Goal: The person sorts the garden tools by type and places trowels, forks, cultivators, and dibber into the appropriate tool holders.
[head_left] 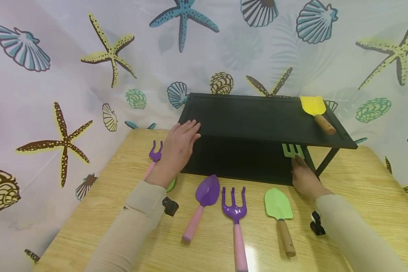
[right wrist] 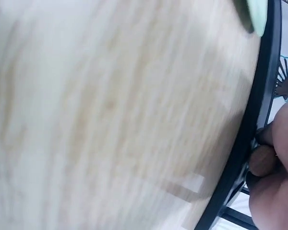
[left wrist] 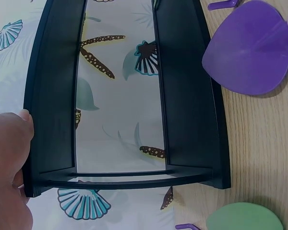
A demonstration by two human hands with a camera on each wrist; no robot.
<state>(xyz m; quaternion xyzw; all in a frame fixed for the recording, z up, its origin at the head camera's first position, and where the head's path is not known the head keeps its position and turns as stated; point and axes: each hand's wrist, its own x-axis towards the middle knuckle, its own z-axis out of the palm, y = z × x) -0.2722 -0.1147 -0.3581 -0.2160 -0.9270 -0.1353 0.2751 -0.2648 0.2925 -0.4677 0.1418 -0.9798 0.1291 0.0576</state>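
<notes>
Green fork, handle mostly hidden by right hand, green tool, perhaps a trowel, largely under left forearm

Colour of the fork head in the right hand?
Fork head: green. Shows best in the head view.

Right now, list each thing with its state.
Black shelf: standing
Left hand: resting on shelf top
Green fork: held
Right hand: gripping green fork
Yellow shovel: lying on shelf
Purple trowel: lying on table
Near purple fork: lying on table
Far purple fork: lying, part-hidden
Green trowel: lying on table
Leftmost green piece: lying, part-hidden
</notes>
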